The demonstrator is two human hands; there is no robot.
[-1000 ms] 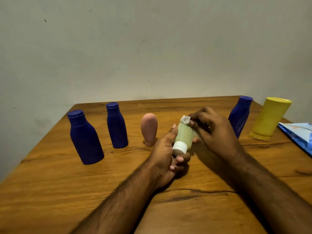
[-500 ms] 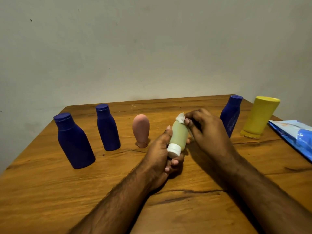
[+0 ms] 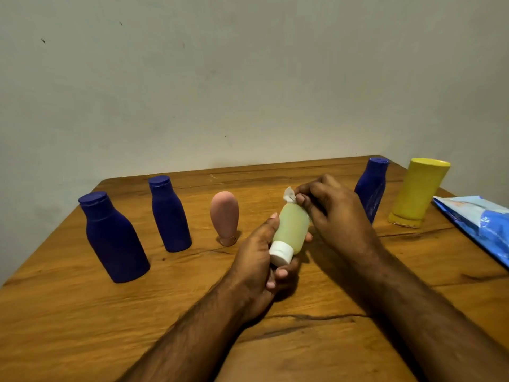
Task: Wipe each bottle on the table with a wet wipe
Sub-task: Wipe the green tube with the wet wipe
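On the wooden table five bottles are standing untouched while a sixth is being wiped. Farthest left is a large dark blue bottle, then a slimmer dark blue bottle, then a pink tube standing on its cap. Just right of that, the left hand is holding a pale green bottle above the table, white cap toward the person, with its fingers curled round the cap end and the thumb lying along the side. The right hand is pinching a small white wet wipe against the bottle's far end. Further right, a third dark blue bottle and a yellow bottle are standing, with a blue wet wipe pack lying at the table's edge.

The step in hand appears to be cleaning the far tip of the green bottle. To do it well, the left hand would probably be turning the bottle slowly while the wipe is drawn down toward the cap, covering every side. The grip near the cap is hiding some surface, so shifting it later would likely be needed. The wipe looks bunched small; spreading it could give better contact
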